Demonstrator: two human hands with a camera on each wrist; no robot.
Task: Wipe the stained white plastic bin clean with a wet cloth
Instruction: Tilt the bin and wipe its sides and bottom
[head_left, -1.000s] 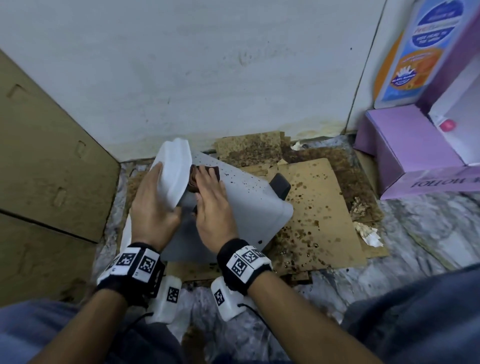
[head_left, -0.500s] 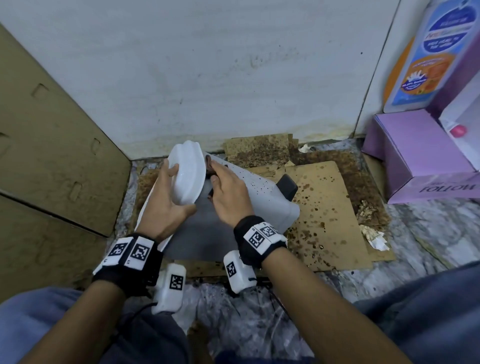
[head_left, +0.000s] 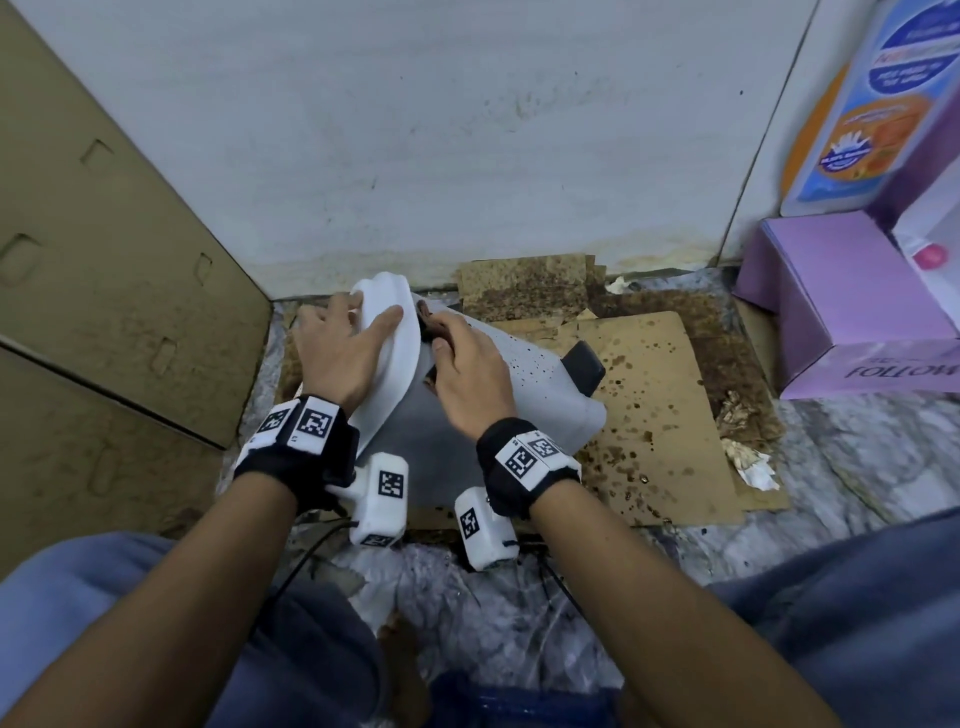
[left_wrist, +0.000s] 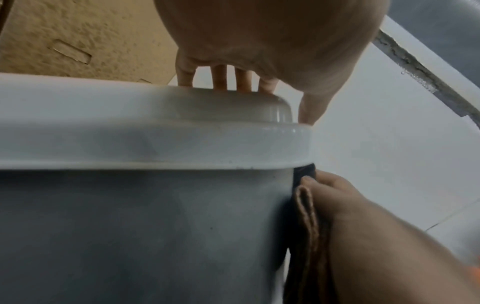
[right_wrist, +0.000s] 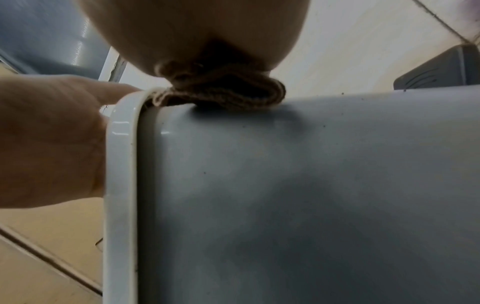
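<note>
The white bin (head_left: 524, 400) lies on its side on stained cardboard, brown specks on its upper side. My left hand (head_left: 337, 348) grips its white lid (head_left: 387, 374), fingers (left_wrist: 233, 82) over the far edge and thumb on the near face. My right hand (head_left: 467, 374) holds a bunched brown cloth (head_left: 428, 332) and presses it on the bin wall just under the lid's rim (right_wrist: 122, 164). The cloth (right_wrist: 223, 92) is squeezed beneath my right palm. In the left wrist view the cloth (left_wrist: 309, 216) sits between the bin (left_wrist: 142, 236) and my right hand (left_wrist: 363, 226).
A black pedal (head_left: 584, 366) sticks out at the bin's base. Stained cardboard (head_left: 660, 415) covers the marble floor, with crumpled paper (head_left: 748, 462) at its right edge. A white wall stands behind, brown cardboard panels (head_left: 104, 312) to the left, and purple boxes (head_left: 841, 301) to the right.
My left hand has slid up the lid toward its far end. My right hand has gone from lying flat on the cloth to curling round it close under the rim.
</note>
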